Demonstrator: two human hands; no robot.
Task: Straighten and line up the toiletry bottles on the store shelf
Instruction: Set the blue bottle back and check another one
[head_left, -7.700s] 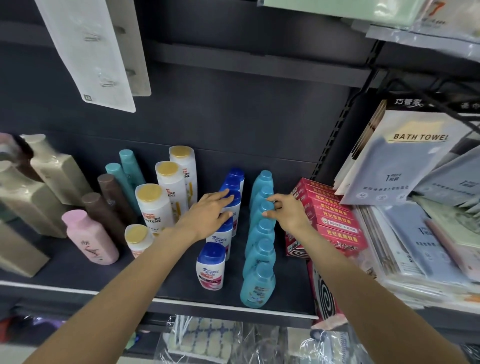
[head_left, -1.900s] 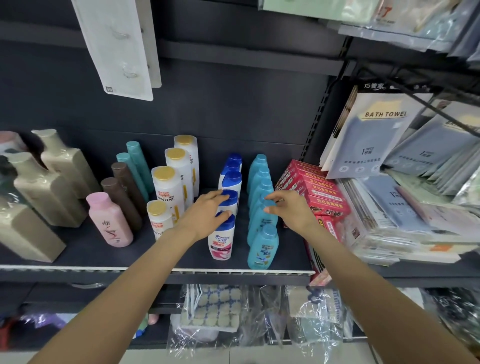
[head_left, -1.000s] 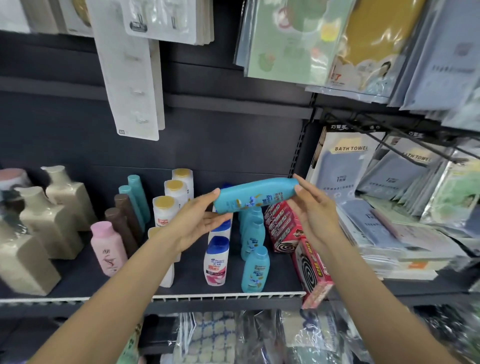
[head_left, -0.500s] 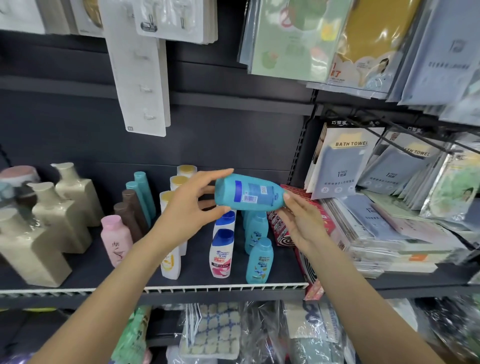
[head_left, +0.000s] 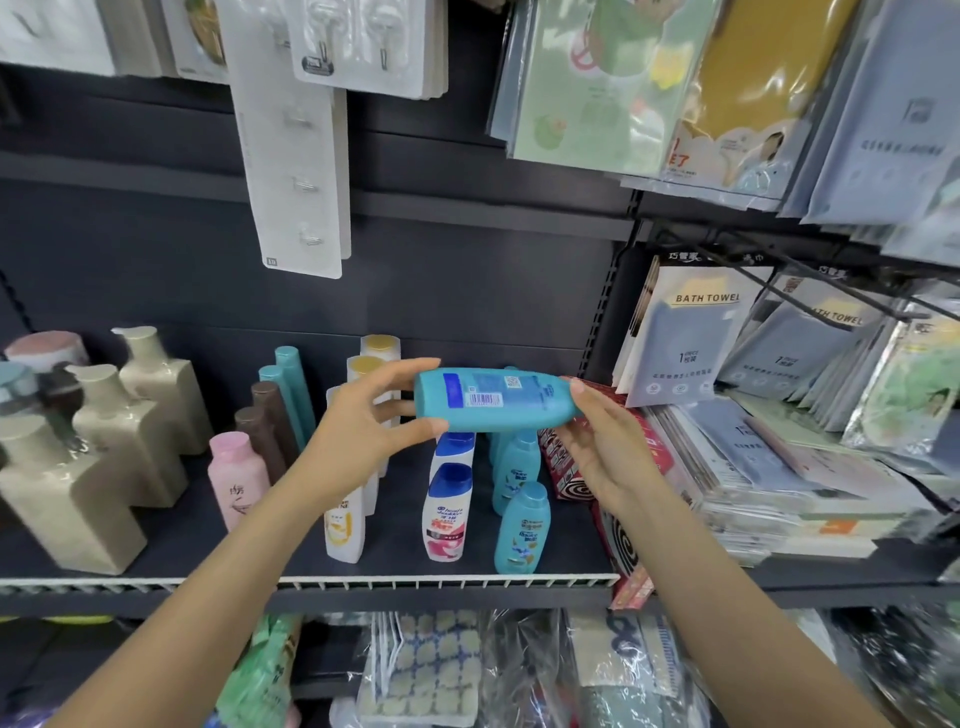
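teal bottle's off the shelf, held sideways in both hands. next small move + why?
Probably turn the teal bottle upright, label forward, and set it back in the teal row. It lies horizontal above the shelf, barcode side facing the camera, the left hand gripping its base end and the right hand at its cap end. The other teal bottles stand upright in a line with labels forward.

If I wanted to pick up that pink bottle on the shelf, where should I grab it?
Probably around the body, just below the cap, coming from the front. The pink bottle stands upright near the shelf edge, with brown bottles close behind, so the front is open.
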